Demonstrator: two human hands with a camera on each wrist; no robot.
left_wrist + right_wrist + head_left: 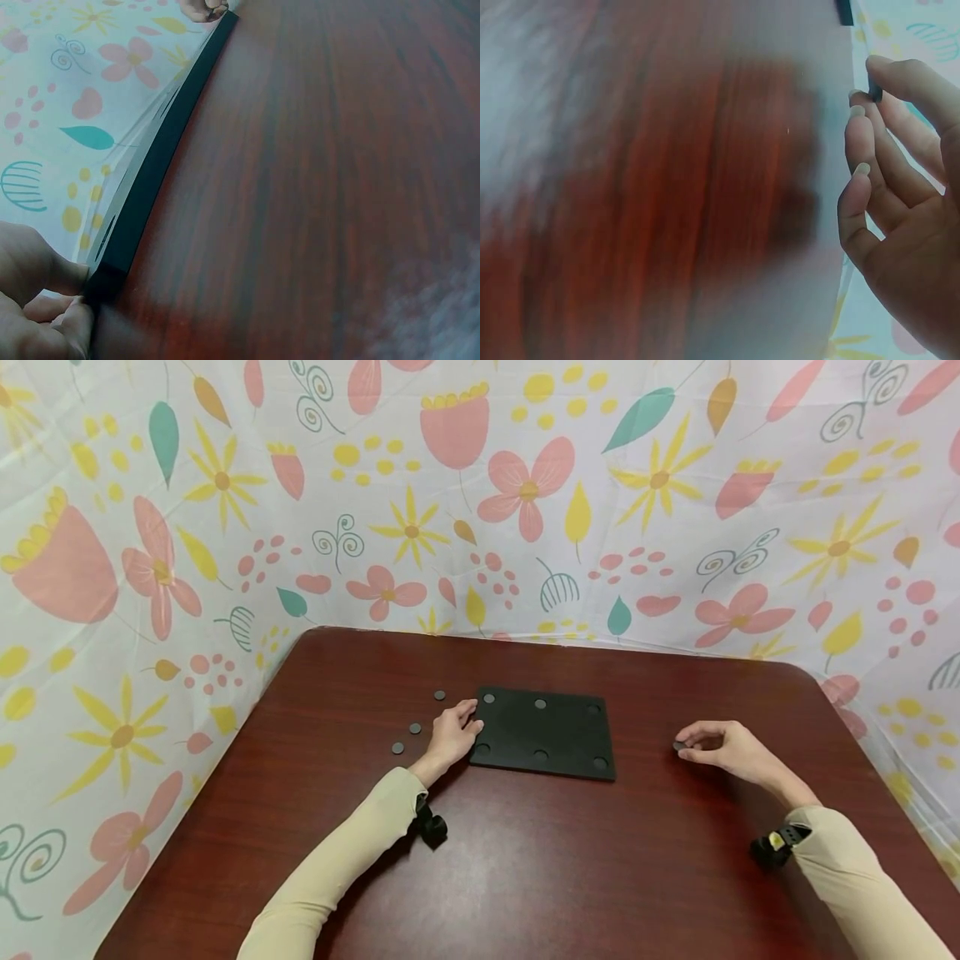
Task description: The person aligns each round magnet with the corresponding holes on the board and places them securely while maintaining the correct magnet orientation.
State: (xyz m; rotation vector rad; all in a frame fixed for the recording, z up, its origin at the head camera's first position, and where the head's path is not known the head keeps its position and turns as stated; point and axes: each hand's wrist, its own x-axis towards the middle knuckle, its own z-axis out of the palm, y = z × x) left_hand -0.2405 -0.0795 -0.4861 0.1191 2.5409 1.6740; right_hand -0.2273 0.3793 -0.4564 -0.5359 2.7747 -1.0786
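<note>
A flat black board (pixel 546 732) with several round recesses lies on the table. Grey discs fill its far-left recess (pixel 489 698) and far-middle recess (pixel 540 703); the other recesses show dark. At the board's left edge my left hand (pixel 452 735) rests its fingertips and thumb, also seen at the board's corner in the left wrist view. To the right of the board, my right hand (pixel 731 752) pinches a small dark grey disc (pixel 874 88) between thumb and fingers, above the table.
Left of the board lie three loose grey discs: a far one (pixel 439 695), a middle one (pixel 415 727) and a near one (pixel 397 748). The reddish-brown wooden table (pixel 570 868) meets a flower-printed cloth (pixel 465 543) behind and at both sides.
</note>
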